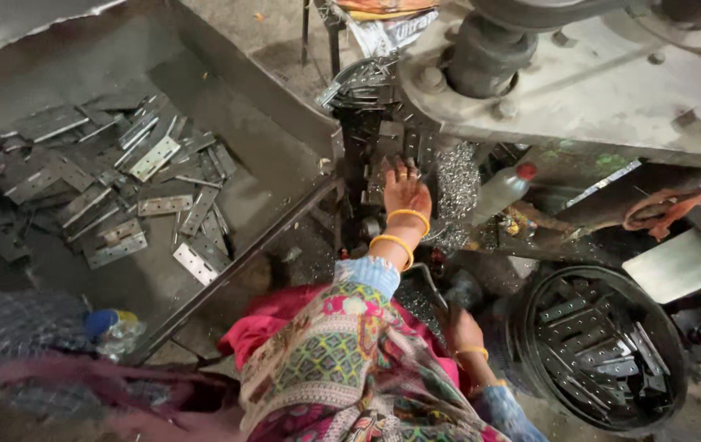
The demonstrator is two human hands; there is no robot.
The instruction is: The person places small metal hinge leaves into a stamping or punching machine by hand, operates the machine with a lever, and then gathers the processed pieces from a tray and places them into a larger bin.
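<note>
At far left, a heap of flat metal hinge plates (121, 184) lies in a grey tray (244, 90), and a crumpled plastic bottle (113, 327) sits below it by the tray's slanted rim. Your left hand (405, 192), wrist ringed by yellow bangles (399, 233), reaches up with fingers spread flat against the dark press tooling (367, 131); it grips nothing you can see. Metal shavings (455, 184) and a red-capped bottle (502, 190) crowd just beside it. Your right hand (463, 330) hangs low, closed around a thin lever (434, 288). Right again, a black bucket (678, 360) holds more plates.
</note>
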